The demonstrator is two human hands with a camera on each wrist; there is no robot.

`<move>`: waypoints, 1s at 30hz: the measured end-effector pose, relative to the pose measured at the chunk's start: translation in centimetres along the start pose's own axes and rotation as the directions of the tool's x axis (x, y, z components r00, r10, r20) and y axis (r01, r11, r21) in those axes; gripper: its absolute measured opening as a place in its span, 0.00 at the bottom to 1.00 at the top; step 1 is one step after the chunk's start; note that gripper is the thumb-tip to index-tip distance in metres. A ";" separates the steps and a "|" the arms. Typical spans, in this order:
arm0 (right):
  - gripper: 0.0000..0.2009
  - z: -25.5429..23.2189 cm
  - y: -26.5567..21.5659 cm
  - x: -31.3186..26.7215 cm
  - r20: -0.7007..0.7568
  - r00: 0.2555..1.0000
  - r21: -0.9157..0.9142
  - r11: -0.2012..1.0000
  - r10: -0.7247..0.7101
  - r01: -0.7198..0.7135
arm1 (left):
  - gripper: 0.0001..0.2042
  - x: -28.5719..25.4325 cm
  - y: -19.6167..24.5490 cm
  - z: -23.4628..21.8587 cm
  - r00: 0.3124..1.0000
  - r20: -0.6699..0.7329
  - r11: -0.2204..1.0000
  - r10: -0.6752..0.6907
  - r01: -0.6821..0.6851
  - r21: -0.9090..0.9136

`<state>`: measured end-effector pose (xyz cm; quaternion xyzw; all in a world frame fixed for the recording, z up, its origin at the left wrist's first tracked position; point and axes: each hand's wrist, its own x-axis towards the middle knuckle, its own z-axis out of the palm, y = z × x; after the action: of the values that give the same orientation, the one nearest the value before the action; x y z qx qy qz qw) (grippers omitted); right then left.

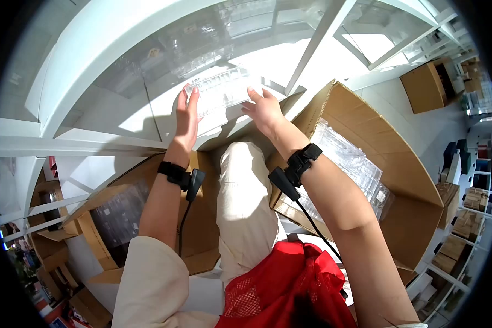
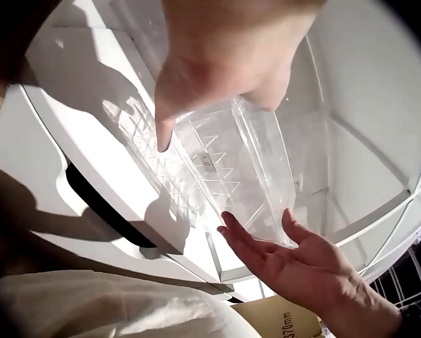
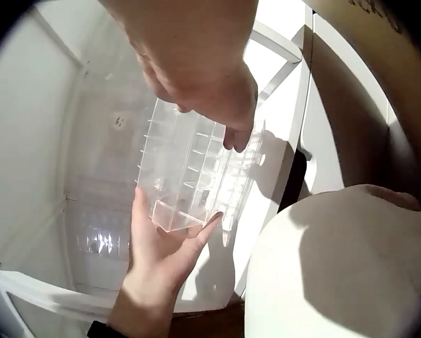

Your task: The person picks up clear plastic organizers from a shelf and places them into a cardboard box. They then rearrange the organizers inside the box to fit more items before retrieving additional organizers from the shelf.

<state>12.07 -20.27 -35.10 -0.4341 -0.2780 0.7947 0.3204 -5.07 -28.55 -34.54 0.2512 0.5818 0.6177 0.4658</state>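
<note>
A clear plastic tray with toothed dividers point(image 1: 221, 90) is held between both hands above a sunlit white surface. The left hand point(image 1: 187, 117) grips its left end, the thumb on one side and the fingers on the other, as the right wrist view also shows for the left hand point(image 3: 158, 260). At the tray's opposite end is the right hand point(image 1: 265, 112); in the left wrist view the right hand point(image 2: 305, 274) has its fingers spread along the edge of the tray point(image 2: 224, 162), palm partly turned up. A small label sits on the tray.
A cardboard box point(image 1: 388, 147) with stacked clear plastic trays point(image 1: 347, 161) stands at the right. Another open box point(image 1: 202, 240) lies at the left, near wrapped clear items point(image 1: 120, 216). White frame bars point(image 1: 320, 46) and clear panels surround the white surface. The person's knee point(image 1: 243, 175) is between the boxes.
</note>
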 end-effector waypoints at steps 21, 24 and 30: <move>0.39 0.1 -7.3 -5.1 0.110 0.971 -0.853 0.480 -0.214 0.203 | 0.37 -2.1 2.1 -2.4 0.958 0.224 0.848 0.180 -0.266 0.457; 0.35 -0.5 -9.2 -11.0 0.139 0.968 -0.751 0.615 -0.209 0.240 | 0.33 -3.9 3.5 -2.6 0.929 0.351 0.974 0.120 -0.179 0.142; 0.48 -6.7 -9.1 -20.5 0.171 0.944 -0.617 0.717 -0.281 0.325 | 0.54 -8.8 3.2 1.4 0.826 0.557 0.988 -0.082 -0.006 0.153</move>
<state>28.92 -28.75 -21.14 -0.4392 -0.6081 0.6033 0.2706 -0.85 -35.16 -29.21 0.4438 0.4682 0.4622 0.6085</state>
